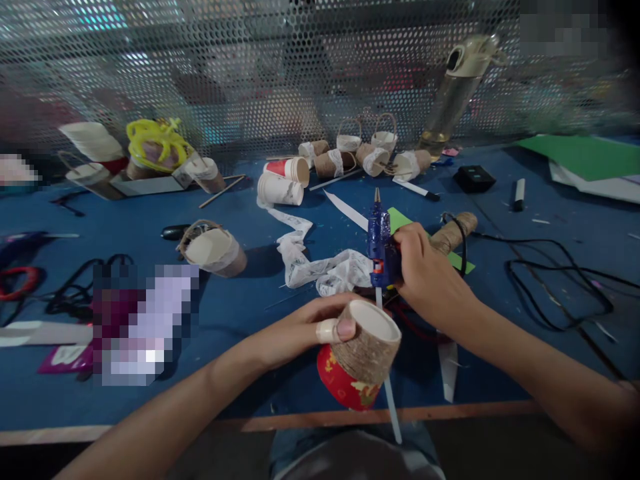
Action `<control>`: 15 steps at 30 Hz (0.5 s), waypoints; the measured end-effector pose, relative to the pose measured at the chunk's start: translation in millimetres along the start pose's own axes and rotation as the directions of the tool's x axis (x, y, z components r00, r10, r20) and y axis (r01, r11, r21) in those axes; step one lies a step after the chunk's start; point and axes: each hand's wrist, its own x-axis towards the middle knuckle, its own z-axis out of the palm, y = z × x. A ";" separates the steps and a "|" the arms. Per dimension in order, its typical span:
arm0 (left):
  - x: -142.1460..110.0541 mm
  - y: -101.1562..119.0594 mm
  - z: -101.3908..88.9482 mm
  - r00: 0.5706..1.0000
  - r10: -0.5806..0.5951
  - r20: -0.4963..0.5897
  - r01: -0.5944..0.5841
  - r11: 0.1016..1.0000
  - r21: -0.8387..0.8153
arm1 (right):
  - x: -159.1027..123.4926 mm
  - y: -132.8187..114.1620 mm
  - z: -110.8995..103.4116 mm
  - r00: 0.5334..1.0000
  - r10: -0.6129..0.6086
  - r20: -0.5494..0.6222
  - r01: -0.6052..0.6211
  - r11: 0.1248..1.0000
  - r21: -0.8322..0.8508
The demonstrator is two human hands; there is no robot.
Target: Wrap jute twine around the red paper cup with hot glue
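In my left hand is a red paper cup, tilted, its upper part wrapped in brown twine. A pale bandage circles the thumb that presses on the twine. My right hand grips a blue glue gun, its nozzle pointing away from me. The white glue stick trails from its back end, past the cup, over the table's front edge. White lace ribbon lies loosely on the table just beyond both hands. A roll of twine rests past my right hand.
Small twine-and-lace baskets cluster at the back by the perforated metal screen. One basket stands left of the lace. Stacked paper cups lie on their side. A clear bottle leans back right; a black cable loops at right.
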 end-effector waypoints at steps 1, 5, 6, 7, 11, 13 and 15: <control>0.3 0.2 0.0 1.000 -0.007 0.009 0.006 1.000 0.010 | -0.8 -1.1 0.7 1.000 -0.016 0.003 0.016 1.000 -0.012; 0.2 -1.5 -0.3 1.000 0.008 -0.007 -0.008 1.000 -0.002 | -3.1 -4.4 3.7 0.998 -0.060 -0.014 0.059 0.996 -0.059; -0.1 -2.4 -0.2 1.000 0.014 -0.023 -0.014 1.000 -0.019 | -3.4 -4.7 4.4 0.997 -0.068 -0.022 0.066 0.995 -0.069; -0.5 -3.3 0.0 0.999 0.015 -0.040 -0.017 0.999 -0.036 | -3.6 -5.0 4.9 0.997 -0.077 -0.029 0.074 0.994 -0.076; -1.5 -5.7 1.0 0.997 -0.001 -0.077 -0.004 0.998 -0.066 | -4.0 -5.8 6.1 0.995 -0.096 -0.039 0.093 0.993 -0.067; -1.4 -5.9 1.1 0.997 0.001 -0.082 -0.007 0.998 -0.069 | -4.5 -6.2 6.7 0.996 -0.085 -0.028 0.084 0.995 -0.044; -1.5 -5.8 0.5 0.996 0.006 -0.088 -0.012 0.998 -0.067 | -5.2 -5.7 7.9 0.998 -0.059 -0.010 0.059 0.998 -0.011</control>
